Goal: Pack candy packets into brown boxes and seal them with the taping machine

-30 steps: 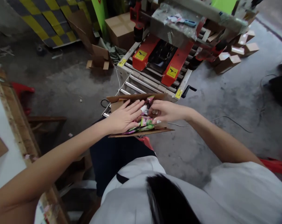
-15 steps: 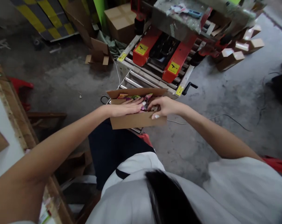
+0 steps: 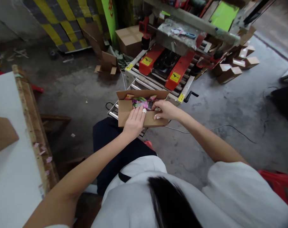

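A small cardboard box (image 3: pixel 148 119) stands in front of me at the end of a roller conveyor, its long far flap (image 3: pixel 144 94) raised. Inside lie colourful packets (image 3: pixel 141 103) in pink, green and orange. A short flap (image 3: pixel 124 109) lies inward at the box's left end. My left hand (image 3: pixel 134 123) rests on the near side with its fingers stretched out and a white band or wrap on one fingertip. At the right end, my right hand (image 3: pixel 167 110) has curled fingers reaching inside and its thumb over the near cardboard; its fingertips are partly hidden.
Beyond the box is a carton-sealing machine with red plates (image 3: pixel 179 71) over rollers and a black crank (image 3: pixel 191 96). Several small cartons (image 3: pixel 229 74) sit on the floor at right. A closed carton (image 3: pixel 129 39) and an opened one (image 3: pixel 108 63) stand behind. At left is a white-topped table (image 3: pixel 8 177).
My left hand has moved back from over the packets onto the box's near side, uncovering the packets and left flap. My right hand stays at the right end. The view has shifted.
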